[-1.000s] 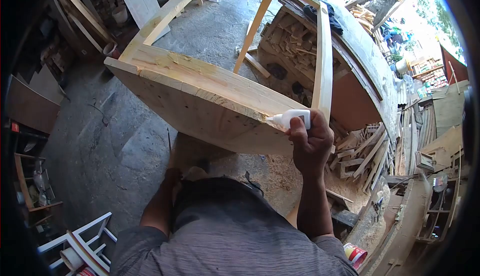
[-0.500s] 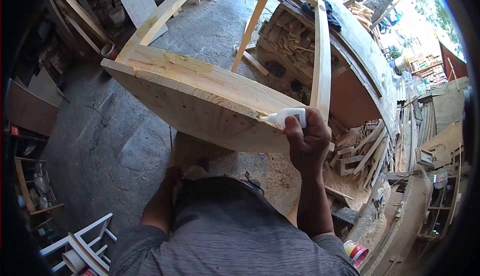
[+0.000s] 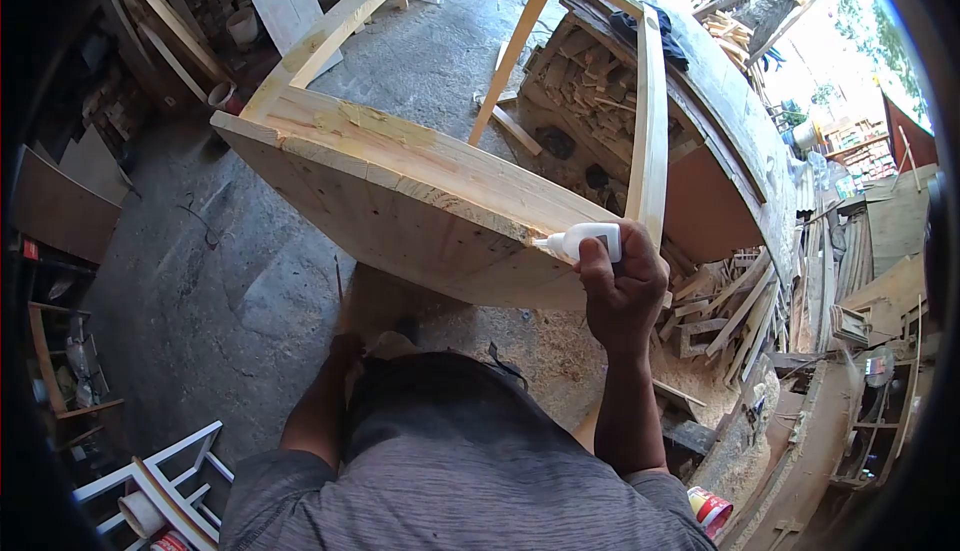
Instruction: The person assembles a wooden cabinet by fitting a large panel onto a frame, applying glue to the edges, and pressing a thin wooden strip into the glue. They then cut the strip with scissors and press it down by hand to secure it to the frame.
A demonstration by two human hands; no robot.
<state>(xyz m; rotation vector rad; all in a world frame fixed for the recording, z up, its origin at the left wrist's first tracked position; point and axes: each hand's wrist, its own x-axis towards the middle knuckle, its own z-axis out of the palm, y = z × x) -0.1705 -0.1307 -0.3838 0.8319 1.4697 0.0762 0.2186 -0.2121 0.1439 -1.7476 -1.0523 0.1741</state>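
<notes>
My right hand (image 3: 622, 276) is closed around a small white squeeze bottle (image 3: 592, 241), thumb on its near side. The bottle lies nearly level, its nozzle pointing left at the top edge of a wide wooden board (image 3: 390, 221). Where the nozzle meets that edge, the wood looks rough and chipped. The board forms the near end of a wooden frame (image 3: 650, 121). Low beside my body, my left hand (image 3: 347, 346) is in shadow, its fingers hard to make out. A thin dark stick-like tool (image 3: 338, 276) rises from it.
Beyond the frame stands an open box of wood offcuts (image 3: 585, 81). More scrap wood (image 3: 725, 301) is piled at the right. A white slatted piece (image 3: 170, 491) stands at lower left, and a red-and-white tub (image 3: 710, 509) at lower right. Boards (image 3: 285, 1) lean at the back.
The bottle and my right hand have shifted slightly right and down in view, the nozzle sliding a little rightward along the board's edge. The whole scene shifts slightly as the camera moves.
</notes>
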